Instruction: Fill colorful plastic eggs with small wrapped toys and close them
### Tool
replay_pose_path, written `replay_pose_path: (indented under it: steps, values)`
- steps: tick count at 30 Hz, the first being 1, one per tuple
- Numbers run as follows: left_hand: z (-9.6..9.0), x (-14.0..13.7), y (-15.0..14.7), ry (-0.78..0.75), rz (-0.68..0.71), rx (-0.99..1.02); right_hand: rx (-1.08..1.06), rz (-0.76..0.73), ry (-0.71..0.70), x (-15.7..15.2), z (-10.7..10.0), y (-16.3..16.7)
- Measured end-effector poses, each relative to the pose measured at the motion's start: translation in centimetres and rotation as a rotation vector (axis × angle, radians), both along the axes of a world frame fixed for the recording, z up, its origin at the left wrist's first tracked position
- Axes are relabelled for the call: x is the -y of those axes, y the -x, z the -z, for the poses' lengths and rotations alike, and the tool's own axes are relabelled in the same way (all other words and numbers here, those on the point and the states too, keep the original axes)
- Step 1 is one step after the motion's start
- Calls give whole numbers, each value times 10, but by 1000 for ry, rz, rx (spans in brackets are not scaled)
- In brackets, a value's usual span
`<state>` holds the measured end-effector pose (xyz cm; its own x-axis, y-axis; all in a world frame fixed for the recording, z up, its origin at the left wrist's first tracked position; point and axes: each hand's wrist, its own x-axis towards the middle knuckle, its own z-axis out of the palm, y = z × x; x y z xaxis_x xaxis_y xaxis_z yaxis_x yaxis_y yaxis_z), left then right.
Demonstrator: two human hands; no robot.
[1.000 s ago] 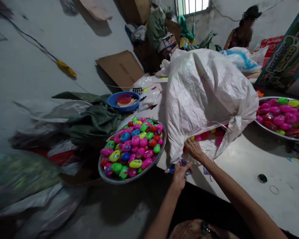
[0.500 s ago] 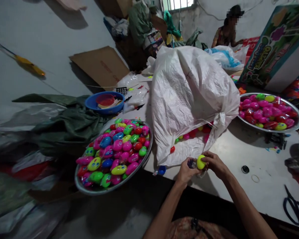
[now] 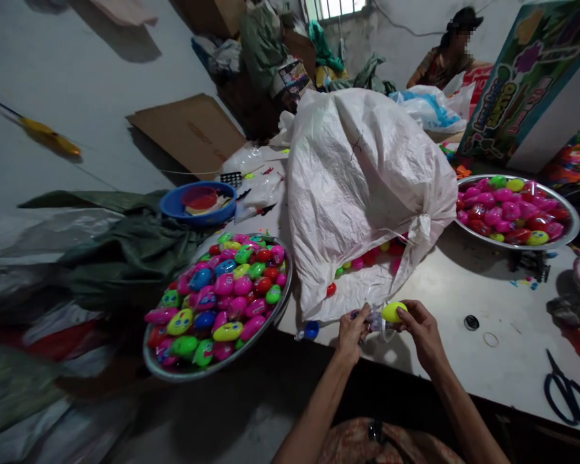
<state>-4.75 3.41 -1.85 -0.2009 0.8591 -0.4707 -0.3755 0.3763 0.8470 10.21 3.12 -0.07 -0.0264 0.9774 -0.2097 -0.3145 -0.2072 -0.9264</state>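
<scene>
Holding a yellow egg [image 3: 394,312] between nearly closed fingertips, the right hand [image 3: 421,327] is hovering before the white sack [image 3: 367,174]; the left hand [image 3: 350,336], also before it, is pinching purple-printed film [image 3: 376,319]. Steadying the film and gripping lightly are probably helping most.

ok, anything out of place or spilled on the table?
Yes. A blue piece sits at the front edge of the table, by the white sack. A red piece lies loose at the sack's mouth. Small coloured bits are scattered near the right-hand basin. They look dropped rather than placed, though possibly work clutter.
</scene>
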Motion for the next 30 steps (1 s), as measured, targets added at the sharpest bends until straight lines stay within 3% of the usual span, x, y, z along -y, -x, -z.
replay_pose_path:
  steps: [6,9,12,16,19,23,26,30]
  values:
    - [-2,1,-4,-5,11,2,274,73,-97,3,-3,2]
    - [-4,1,-3,11,71,85,338,-5,-98,4,-8,-2]
    - [-7,2,-5,-11,155,18,361,-83,-129,8,-11,-3]
    - [-9,3,-13,-50,130,-8,560,98,-200,14,-3,2]
    - [-10,1,-22,-48,88,116,439,137,-81,19,7,3]
    - [-8,-2,-30,28,42,218,221,61,3,21,13,0]
    - [-7,-2,-34,46,82,224,275,69,-84,21,13,-3]
    - [-9,1,-41,11,106,215,588,146,-305,22,17,-6]
